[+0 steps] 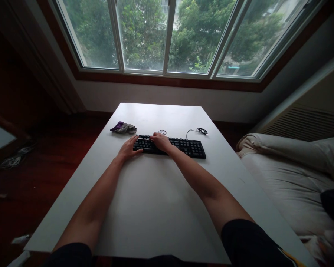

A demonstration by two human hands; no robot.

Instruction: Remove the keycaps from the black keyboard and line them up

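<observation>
One keyboard mid-frame: left hand at its left end, fingers apart; right hand bunched, hiding keys, its grip I can't tell. One bundle left of centre, one coil right.

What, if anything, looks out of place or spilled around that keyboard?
No spill shows. The keyboard has no obvious damage, though the right hand covers part. Only the purple-and-grey cloth bundle seems stray: it lies crumpled on the table beyond the left hand.
</observation>
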